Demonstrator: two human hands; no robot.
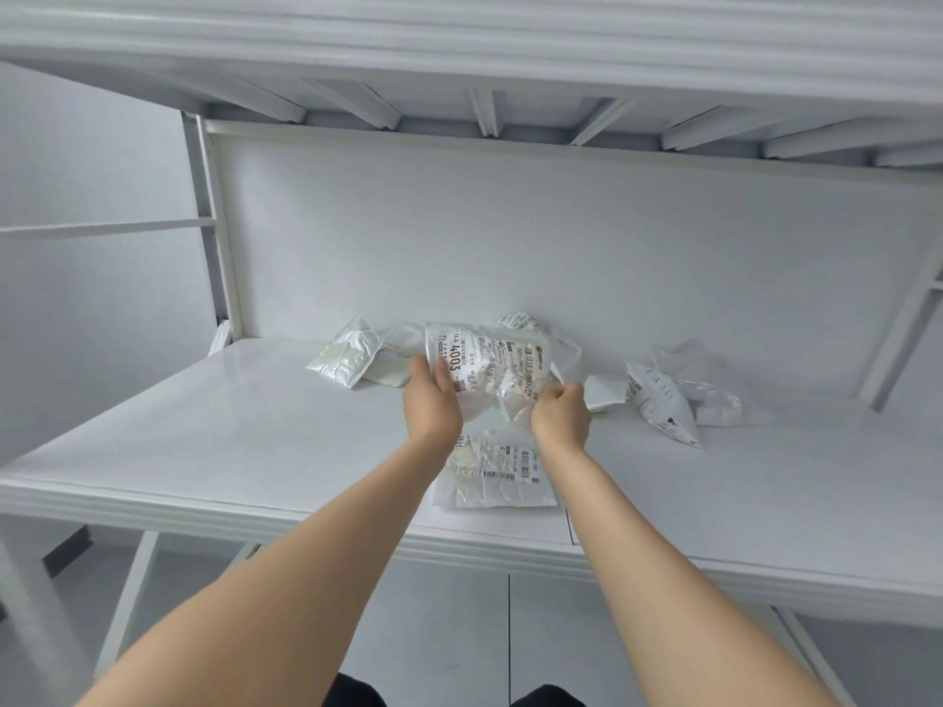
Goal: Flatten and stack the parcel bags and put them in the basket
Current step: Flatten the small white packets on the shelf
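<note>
A crumpled white parcel bag with a printed label [492,369] is held up above the white desk [204,441]. My left hand [431,400] grips its left edge and my right hand [560,413] grips its lower right corner. Below the hands a flattened parcel bag with labels [497,474] lies near the desk's front edge. More crumpled bags lie along the back: a silvery bag [347,359] at the left, a bag behind the held one [520,321], and a heap of bags [673,395] at the right. No basket is in view.
The desk sits under a white bunk frame with slats [485,114] overhead and a white back panel [510,237]. White frame posts stand at the left [217,237] and right [903,318]. Grey floor shows below the desk.
</note>
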